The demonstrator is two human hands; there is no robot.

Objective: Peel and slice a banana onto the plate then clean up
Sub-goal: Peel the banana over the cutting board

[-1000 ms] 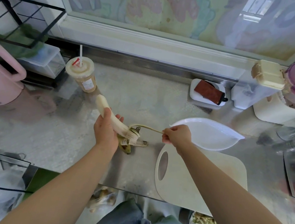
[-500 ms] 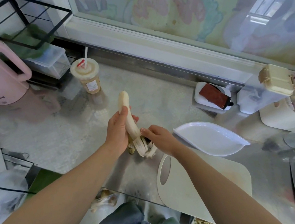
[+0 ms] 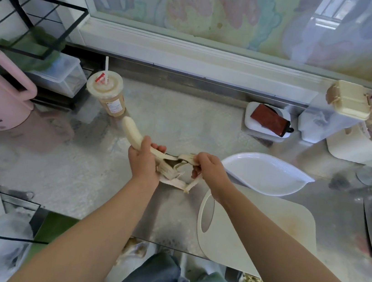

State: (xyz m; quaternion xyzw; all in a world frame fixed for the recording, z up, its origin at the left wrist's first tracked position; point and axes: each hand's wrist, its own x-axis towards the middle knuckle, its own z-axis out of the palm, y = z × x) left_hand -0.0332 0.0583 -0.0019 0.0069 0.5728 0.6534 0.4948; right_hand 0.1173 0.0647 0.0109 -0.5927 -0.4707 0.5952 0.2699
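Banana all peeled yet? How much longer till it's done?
Almost peeled: the top of the banana is bare. In hand: the left hand grips the banana while the right hand pulls the peel strips off its lower end. Left to do: slicing, since no slices lie on the plate or the cutting board, then clearing up the peel.

Bright window daylight, soft shadows, wide-angle distortion

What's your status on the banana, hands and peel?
Left hand grips the banana, upper part bare. Right hand pinches peel strips, not yet off. Plate and cutting board to the right, nothing between.
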